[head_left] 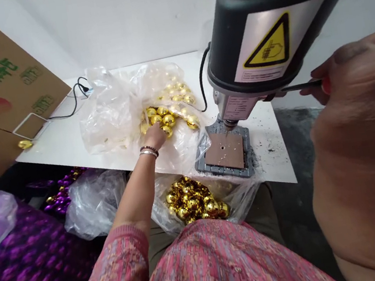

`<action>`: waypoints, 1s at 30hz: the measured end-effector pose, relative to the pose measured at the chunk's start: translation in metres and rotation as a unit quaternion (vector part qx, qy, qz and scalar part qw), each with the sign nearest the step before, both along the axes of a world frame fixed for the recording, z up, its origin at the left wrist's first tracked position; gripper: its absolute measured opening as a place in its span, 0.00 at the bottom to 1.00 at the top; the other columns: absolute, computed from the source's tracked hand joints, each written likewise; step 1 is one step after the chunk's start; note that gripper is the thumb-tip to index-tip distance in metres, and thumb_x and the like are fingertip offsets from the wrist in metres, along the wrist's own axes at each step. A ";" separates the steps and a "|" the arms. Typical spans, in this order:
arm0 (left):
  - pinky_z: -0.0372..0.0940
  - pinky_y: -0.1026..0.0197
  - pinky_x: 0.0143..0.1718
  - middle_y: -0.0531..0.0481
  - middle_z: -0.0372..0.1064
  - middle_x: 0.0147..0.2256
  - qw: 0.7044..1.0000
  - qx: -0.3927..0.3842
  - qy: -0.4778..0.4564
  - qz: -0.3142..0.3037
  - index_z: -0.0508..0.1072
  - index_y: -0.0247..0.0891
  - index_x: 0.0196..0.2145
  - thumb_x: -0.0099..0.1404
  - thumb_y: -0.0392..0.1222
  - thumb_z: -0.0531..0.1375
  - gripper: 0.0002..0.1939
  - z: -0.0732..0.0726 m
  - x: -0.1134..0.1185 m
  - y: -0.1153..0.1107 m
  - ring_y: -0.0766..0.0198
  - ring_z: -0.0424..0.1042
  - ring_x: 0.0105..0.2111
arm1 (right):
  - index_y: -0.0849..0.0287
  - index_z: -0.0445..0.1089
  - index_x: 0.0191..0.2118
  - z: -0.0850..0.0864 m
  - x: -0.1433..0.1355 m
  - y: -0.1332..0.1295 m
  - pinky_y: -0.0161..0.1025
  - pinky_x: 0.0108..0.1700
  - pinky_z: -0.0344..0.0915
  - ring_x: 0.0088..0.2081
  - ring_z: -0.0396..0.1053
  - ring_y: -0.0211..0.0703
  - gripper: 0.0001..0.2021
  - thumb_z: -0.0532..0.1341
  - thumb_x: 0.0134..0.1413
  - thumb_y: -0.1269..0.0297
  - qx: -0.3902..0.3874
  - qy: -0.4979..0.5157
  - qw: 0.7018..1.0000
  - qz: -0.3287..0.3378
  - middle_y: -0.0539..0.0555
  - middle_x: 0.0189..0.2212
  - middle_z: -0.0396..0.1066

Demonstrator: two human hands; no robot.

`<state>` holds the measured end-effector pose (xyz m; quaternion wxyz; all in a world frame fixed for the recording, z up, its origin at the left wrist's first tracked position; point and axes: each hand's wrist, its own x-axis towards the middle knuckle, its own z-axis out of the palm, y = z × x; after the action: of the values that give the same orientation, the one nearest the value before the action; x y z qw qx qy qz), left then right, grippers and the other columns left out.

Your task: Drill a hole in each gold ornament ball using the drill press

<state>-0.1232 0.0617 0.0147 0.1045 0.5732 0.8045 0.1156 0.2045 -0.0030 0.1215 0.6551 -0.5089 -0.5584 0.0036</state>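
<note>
Gold balls (pixel 168 120) lie against the left grip (pixel 159 134), fingers lowered, closure unclear; the right grip (pixel 323 85) clasps the lever (pixel 301 87) beyond the tabletop's (pixel 271 146) right edge.

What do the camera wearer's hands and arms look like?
Left hand: bare, dark beaded bracelet and silvery bangle at the wrist; pink multicolour patterned sleeve with plain pink cuff. Right hand: bare, no jewellery or sleeve visible.
</note>
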 end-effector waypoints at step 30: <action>0.69 0.67 0.30 0.45 0.81 0.45 0.751 -0.133 -0.639 -0.096 0.72 0.40 0.68 0.67 0.41 0.73 0.34 -0.012 0.083 -0.061 0.64 0.82 0.34 | 0.61 0.56 0.24 0.058 0.002 0.051 0.31 0.40 0.60 0.30 0.54 0.24 0.20 0.54 0.71 0.65 -0.143 0.008 0.985 0.094 0.45 0.22 0.51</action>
<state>-0.0401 0.0010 0.0029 0.6803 0.4200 0.4978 0.3362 0.2064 0.0482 0.1795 0.5767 -0.5429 -0.5920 0.1488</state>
